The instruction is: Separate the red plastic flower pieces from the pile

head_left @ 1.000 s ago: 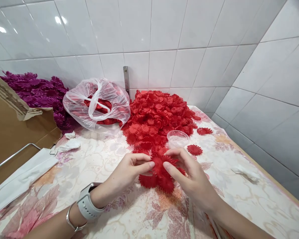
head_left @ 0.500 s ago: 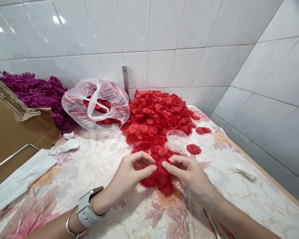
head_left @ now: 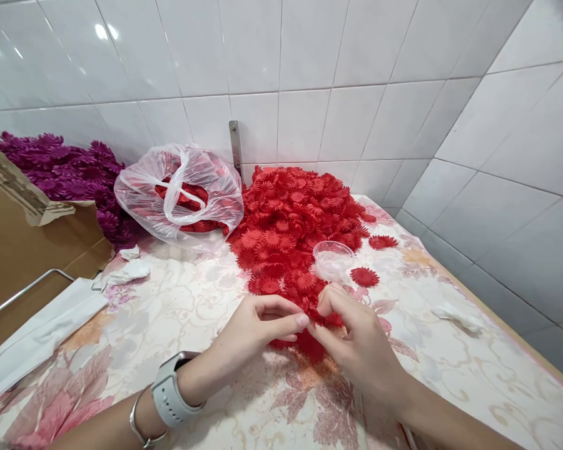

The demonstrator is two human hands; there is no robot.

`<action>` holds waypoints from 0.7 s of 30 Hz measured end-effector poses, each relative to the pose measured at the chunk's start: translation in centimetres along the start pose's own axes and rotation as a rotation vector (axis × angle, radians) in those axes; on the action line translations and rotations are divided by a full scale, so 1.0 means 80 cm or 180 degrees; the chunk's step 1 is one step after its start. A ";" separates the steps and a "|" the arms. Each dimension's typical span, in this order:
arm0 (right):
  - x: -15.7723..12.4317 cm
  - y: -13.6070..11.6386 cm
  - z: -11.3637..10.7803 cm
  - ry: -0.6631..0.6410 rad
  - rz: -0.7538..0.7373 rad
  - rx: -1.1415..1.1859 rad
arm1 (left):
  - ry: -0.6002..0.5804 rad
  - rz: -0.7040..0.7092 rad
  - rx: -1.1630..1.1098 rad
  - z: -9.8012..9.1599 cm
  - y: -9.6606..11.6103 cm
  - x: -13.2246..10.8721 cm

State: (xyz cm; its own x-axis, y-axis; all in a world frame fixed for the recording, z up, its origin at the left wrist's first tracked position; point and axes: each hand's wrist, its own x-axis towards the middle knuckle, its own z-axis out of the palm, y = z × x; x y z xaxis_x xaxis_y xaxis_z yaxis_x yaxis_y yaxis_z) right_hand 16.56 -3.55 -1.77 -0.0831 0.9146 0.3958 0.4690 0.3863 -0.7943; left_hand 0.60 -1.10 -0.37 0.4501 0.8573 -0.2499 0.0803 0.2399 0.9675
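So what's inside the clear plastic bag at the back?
Red flowers show through the plastic bag, like the loose red pile beside it. Crumpled film and glare hide how many.

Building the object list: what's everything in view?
red fabric flower heap: one, red, against back wall
loose red fabric flowers: two, red, right of heap
clear plastic cup: one, clear, before heap
clear plastic bag with red contents: one, clear, left of heap
purple fabric flower heap: one, purple, far left
brown cardboard box: one, brown, left edge
floral tablecloth: one, pink-cream, under everything
red fabric flower cluster: one, red, between hands
white smartwatch: one, white, left wrist
left hand: one, pinching cluster
right hand: one, pinching cluster
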 end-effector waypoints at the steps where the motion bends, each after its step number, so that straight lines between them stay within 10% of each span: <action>1: -0.001 -0.001 0.001 0.0070 -0.0280 -0.0196 | 0.0007 -0.0002 -0.0082 0.001 -0.001 0.000; 13: 0.002 -0.008 0.002 -0.0029 -0.0997 -0.0206 | 0.0552 0.0261 -0.0303 -0.004 0.004 0.003; 21: 0.000 -0.005 0.000 0.0048 -0.0595 0.0126 | 0.0101 -0.0030 -0.0688 0.001 0.002 0.001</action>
State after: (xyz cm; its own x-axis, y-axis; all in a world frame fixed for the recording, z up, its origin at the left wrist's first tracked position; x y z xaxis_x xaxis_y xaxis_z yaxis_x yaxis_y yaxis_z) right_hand 16.38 -3.73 -1.46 -0.1521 0.8246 0.5449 0.4117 0.5541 -0.7236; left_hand 0.76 -1.03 -0.20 0.4219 0.8675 -0.2634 -0.1098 0.3373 0.9350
